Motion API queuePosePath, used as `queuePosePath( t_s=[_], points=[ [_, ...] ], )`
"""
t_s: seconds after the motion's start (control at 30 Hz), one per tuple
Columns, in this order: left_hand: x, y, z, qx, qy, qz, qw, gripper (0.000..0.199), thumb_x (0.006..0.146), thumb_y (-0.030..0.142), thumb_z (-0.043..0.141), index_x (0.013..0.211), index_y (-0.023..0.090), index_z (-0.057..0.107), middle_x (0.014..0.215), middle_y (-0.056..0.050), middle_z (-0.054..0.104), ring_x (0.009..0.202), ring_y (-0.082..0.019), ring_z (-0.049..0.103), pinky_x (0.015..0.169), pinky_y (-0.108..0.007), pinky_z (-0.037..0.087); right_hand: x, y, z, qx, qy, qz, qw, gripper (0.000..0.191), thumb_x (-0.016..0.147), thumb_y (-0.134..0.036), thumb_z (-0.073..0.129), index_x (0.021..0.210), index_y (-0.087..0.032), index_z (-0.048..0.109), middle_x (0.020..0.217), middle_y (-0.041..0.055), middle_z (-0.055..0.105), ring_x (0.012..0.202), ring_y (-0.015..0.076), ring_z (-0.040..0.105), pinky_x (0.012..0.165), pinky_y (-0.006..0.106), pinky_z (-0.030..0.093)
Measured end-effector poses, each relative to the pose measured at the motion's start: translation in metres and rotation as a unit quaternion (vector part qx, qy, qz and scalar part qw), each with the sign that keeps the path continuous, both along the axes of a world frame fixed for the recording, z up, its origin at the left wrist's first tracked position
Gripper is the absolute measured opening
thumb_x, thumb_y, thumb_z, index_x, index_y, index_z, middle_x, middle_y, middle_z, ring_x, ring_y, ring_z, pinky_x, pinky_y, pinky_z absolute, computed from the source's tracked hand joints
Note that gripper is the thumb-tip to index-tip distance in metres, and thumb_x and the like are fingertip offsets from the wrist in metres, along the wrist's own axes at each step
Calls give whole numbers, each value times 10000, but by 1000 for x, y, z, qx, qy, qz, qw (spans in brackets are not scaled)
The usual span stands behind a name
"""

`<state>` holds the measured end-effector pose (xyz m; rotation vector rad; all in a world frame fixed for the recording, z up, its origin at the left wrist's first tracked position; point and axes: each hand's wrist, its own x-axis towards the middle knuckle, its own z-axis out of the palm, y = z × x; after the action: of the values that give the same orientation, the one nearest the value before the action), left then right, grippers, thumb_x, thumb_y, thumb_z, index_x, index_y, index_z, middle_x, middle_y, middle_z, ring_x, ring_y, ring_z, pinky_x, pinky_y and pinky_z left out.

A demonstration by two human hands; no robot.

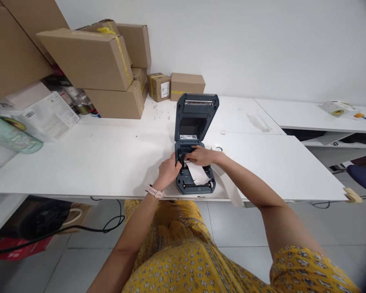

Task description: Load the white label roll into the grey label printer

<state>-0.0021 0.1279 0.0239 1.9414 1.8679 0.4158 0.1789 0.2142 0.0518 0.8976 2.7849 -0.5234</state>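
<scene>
A dark grey label printer [195, 189] stands on the white table with its lid [197, 110] raised. White label paper [197, 174] lies across its open bay toward the front roller. My left hand [168, 170] grips the printer's left side wall, thumb on the rim. Over the bay, my right hand [199, 156] reaches in with bent fingers at the back end of the paper; what its fingertips hold is hidden. A loose paper strip [230, 188] hangs beside the printer on the right, over the table edge.
Cardboard boxes [91, 59] are stacked at the back left, with two smaller ones behind the printer. A green bottle [14, 134] and white boxes [49, 116] are at the far left. The table's front edge [110, 195] runs before me; black cables hang below.
</scene>
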Motion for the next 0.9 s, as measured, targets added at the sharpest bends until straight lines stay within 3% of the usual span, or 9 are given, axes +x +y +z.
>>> queuePosePath(
  t_s=[0.1, 0.23, 0.37, 0.5, 0.6, 0.67, 0.7, 0.77, 0.9],
  points=[
    [-1, 0, 0, -2, -2, -2, 1000, 430, 950, 248, 395, 1360, 189, 510, 1112, -135, 748, 1035, -310, 699, 856, -378, 483, -2, 7, 0, -28, -6, 6, 1000, 353, 886, -112, 523, 1158, -237, 710, 1100, 58, 789, 967, 243, 740, 959, 386, 512],
    [-2, 0, -4, 0, -9, -2, 1000, 449, 945, 251, 392, 1376, 185, 496, 1122, -135, 742, 1043, -315, 697, 852, -381, 485, -7, 14, 6, -86, -17, 41, 995, 458, 803, -138, 640, 1251, -227, 674, 1069, 34, 784, 883, 201, 728, 749, 273, 545],
    [-3, 0, -7, 1, -23, -2, 1000, 483, 946, 260, 391, 1416, 184, 473, 1143, -136, 738, 1053, -316, 694, 857, -383, 486, 4, 12, 27, -185, 26, 62, 980, 567, 784, -222, 678, 1346, -183, 612, 1077, 53, 763, 894, 201, 705, 772, 302, 553],
    [-3, 0, -7, -9, -36, 4, 999, 535, 955, 289, 380, 1475, 169, 424, 1161, -148, 736, 1066, -327, 690, 856, -393, 490, 67, -6, 42, -211, 261, -28, 942, 635, 806, -480, 712, 1374, -230, 574, 1227, 86, 713, 1099, 253, 666, 956, 417, 525],
    [-4, -1, -7, -7, -42, 3, 999, 537, 953, 294, 377, 1472, 170, 433, 1136, -146, 742, 1042, -331, 695, 846, -397, 493, 144, -33, 25, -129, 449, -225, 855, 688, 554, -680, 827, 1080, -265, 666, 998, 113, 732, 991, 328, 693, 910, 503, 542],
    [-4, -1, -7, -4, -45, 3, 999, 537, 951, 292, 379, 1471, 170, 435, 1118, -140, 744, 1021, -322, 700, 844, -392, 493, 192, -53, 4, -87, 533, -324, 777, 693, 445, -695, 860, 978, -314, 632, 927, 107, 709, 946, 347, 697, 873, 528, 553],
    [-3, -1, -7, -3, -46, 4, 999, 537, 951, 291, 381, 1472, 172, 435, 1114, -136, 745, 1017, -315, 701, 847, -388, 493, 213, -63, -7, -87, 548, -351, 754, 661, 443, -659, 877, 958, -335, 621, 904, 93, 701, 939, 349, 701, 876, 537, 556],
    [-3, -1, -7, -2, -48, 8, 999, 536, 950, 287, 386, 1473, 183, 435, 1115, -125, 746, 1018, -302, 701, 854, -378, 493, 243, -78, -26, -110, 537, -391, 739, 564, 525, -585, 874, 976, -360, 620, 967, 94, 709, 994, 358, 697, 869, 536, 558],
    [-2, -1, -7, -6, -52, 14, 999, 536, 954, 293, 388, 1478, 187, 435, 1131, -125, 745, 1044, -304, 693, 878, -385, 491, 256, -85, -48, -192, 442, -433, 762, 379, 674, -427, 817, 1003, -348, 645, 1126, 107, 720, 991, 337, 699, 778, 488, 574]
  ],
)
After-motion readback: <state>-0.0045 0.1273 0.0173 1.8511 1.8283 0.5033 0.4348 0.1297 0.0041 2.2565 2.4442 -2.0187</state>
